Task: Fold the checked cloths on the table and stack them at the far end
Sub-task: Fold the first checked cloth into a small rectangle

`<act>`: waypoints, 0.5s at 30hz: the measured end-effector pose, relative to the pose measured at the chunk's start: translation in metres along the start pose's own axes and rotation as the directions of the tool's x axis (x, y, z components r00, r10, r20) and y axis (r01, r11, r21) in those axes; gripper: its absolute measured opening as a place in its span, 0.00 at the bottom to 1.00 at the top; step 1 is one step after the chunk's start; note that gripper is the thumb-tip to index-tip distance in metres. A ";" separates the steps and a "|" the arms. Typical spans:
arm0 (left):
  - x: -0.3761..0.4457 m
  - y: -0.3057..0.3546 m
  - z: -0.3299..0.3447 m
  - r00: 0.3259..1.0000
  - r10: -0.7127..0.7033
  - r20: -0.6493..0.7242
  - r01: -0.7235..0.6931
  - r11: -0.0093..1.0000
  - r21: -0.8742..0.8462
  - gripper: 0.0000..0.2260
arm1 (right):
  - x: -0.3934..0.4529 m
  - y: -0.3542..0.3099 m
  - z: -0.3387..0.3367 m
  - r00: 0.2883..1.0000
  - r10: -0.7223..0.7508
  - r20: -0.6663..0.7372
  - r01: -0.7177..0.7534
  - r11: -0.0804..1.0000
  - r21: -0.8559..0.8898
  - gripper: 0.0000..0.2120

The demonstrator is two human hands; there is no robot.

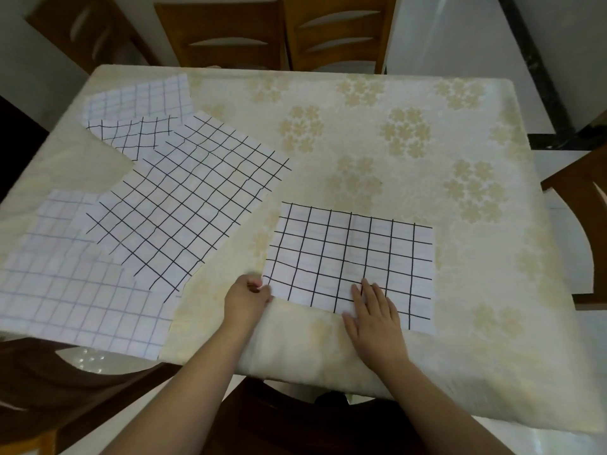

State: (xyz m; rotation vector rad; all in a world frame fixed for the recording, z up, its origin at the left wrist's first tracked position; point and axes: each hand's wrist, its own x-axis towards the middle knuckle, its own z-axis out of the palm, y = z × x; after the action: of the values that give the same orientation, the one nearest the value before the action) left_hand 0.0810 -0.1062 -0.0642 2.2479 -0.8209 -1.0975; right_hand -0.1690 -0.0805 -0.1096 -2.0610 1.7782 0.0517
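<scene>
Cloth in work: I see one checked cloth point(351, 261) lying flat near the desk's near edge, apparently part-folded.
Left hand point(248, 298): pinches that cloth's near-left corner.
Right hand point(374, 315): fingers straight, pressing flat on its near edge.
Remaining cloths: a bold-checked cloth point(187, 201), two pale-checked cloths point(78, 290) point(141, 96) and a small one point(131, 136) overlap along the left edge, unfolded.
Far end of desk point(361, 90): no stack yet.
Progress: I judge early; most folding remains.

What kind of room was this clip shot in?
Most likely a home dining room: a table under a floral tablecloth, wooden dining chairs around it, and a pale tiled floor beyond.
</scene>
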 end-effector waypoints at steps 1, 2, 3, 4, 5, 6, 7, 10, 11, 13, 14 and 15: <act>-0.002 0.001 -0.002 1.000 0.006 -0.005 -0.006 0.999 -0.032 0.07 | 0.000 -0.001 0.000 1.000 0.000 -0.005 0.000 1.000 -0.003 0.35; -0.004 0.002 -0.005 1.000 0.017 -0.006 -0.017 0.999 -0.046 0.10 | 0.000 -0.002 -0.001 1.000 -0.003 -0.013 0.003 1.000 -0.007 0.35; -0.006 0.003 -0.008 0.999 0.040 0.000 -0.040 0.998 -0.055 0.13 | 0.000 -0.004 -0.002 1.000 -0.005 -0.015 0.004 1.000 -0.011 0.35; -0.009 0.005 -0.011 0.998 0.065 0.017 -0.064 0.996 -0.070 0.15 | 0.000 -0.006 -0.003 1.000 -0.001 -0.009 0.001 1.000 -0.011 0.36; -0.013 0.008 -0.013 0.995 0.089 0.040 -0.085 0.992 -0.097 0.15 | 0.000 -0.008 -0.004 1.000 0.002 -0.002 -0.002 1.000 -0.009 0.36; -0.015 0.011 -0.015 0.992 0.109 0.062 -0.100 0.986 -0.130 0.15 | 0.000 -0.011 -0.006 1.000 0.002 0.005 -0.002 1.000 -0.006 0.36; -0.019 0.014 -0.018 0.990 0.123 0.074 -0.109 0.981 -0.162 0.15 | 0.000 -0.013 -0.007 1.000 0.003 0.014 -0.002 1.000 -0.005 0.35; -0.026 0.021 -0.024 0.984 0.163 0.077 -0.145 0.969 -0.201 0.14 | 0.001 -0.018 -0.012 1.000 0.007 0.011 -0.007 1.000 -0.016 0.30; -0.029 0.025 -0.026 0.980 0.183 0.083 -0.164 0.967 -0.196 0.14 | 0.001 -0.019 -0.012 1.000 0.002 0.001 -0.002 0.999 -0.032 0.28; -0.037 0.035 -0.028 0.966 0.238 0.104 -0.220 0.962 -0.163 0.14 | 0.002 -0.022 -0.012 0.999 -0.015 -0.041 0.014 0.999 -0.037 0.24; -0.041 0.040 -0.028 0.954 0.274 0.119 -0.258 0.956 -0.139 0.12 | 0.003 -0.024 -0.013 0.999 -0.025 -0.049 0.023 0.999 -0.029 0.22; -0.046 0.046 -0.028 0.940 0.313 0.135 -0.299 0.948 -0.111 0.12 | 0.004 -0.025 -0.013 0.998 -0.035 -0.059 0.033 0.999 -0.025 0.21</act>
State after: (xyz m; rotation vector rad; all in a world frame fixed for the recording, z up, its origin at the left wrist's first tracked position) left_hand 0.0673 -0.1004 0.0049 1.9002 -1.1182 -1.1372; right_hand -0.1474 -0.0858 -0.0913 -2.1300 1.7848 0.0020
